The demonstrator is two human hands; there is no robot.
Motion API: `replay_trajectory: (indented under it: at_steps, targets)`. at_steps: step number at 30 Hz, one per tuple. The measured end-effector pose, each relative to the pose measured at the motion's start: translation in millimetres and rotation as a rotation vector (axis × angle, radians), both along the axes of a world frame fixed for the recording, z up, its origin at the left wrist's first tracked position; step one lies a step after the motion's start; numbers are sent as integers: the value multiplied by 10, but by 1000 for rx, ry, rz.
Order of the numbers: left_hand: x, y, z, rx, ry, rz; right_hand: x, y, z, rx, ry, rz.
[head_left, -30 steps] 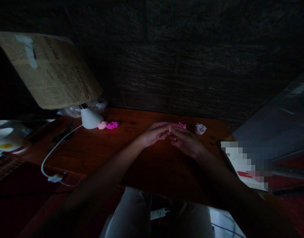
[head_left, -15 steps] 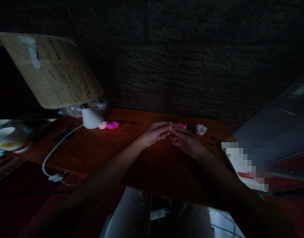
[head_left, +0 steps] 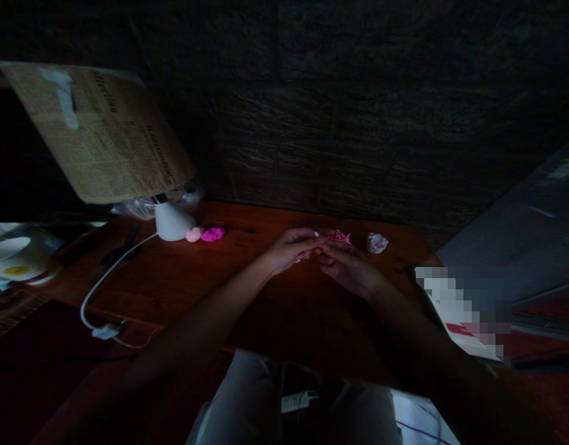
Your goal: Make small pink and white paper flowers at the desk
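Both hands meet over the wooden table (head_left: 210,272), fingertips touching. My left hand (head_left: 291,250) is closed, its fingers pinched on a small white piece (head_left: 316,234) that peeks out above them. My right hand (head_left: 351,266) is also closed, thumb and fingers pinching at the same spot; most of what lies between is hidden. Just behind the right fingers sits a crumpled pink piece (head_left: 340,236), partly covered. A whitish crumpled ball (head_left: 377,243) rests to the right of it. The dim light hides finer detail.
At the left stands a lamp with a newsprint shade (head_left: 103,136) and white base (head_left: 173,221). Beside it lie a pale pink lump (head_left: 194,234) and a magenta lump (head_left: 213,234). Dark scissors (head_left: 122,250), a white cup (head_left: 15,256) and a white cord (head_left: 92,293) are further left.
The right fingers have shifted slightly downward against the left fingertips, and more of the crumpled pink piece shows behind them. The white piece sits slightly further left.
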State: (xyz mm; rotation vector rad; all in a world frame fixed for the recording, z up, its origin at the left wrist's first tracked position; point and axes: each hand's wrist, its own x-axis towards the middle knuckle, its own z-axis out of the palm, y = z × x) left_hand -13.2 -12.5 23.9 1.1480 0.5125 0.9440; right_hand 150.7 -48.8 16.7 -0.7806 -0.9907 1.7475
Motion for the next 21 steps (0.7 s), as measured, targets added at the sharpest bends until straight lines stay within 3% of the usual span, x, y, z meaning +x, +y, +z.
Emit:
replay_trajectory:
  at_steps: [11, 21]
  targets:
    - [1, 43, -102, -18, -10, 13, 11, 4, 13, 21, -23, -37]
    - [6, 15, -59, -112, -93, -36, 0, -20, 28, 30, -42, -30]
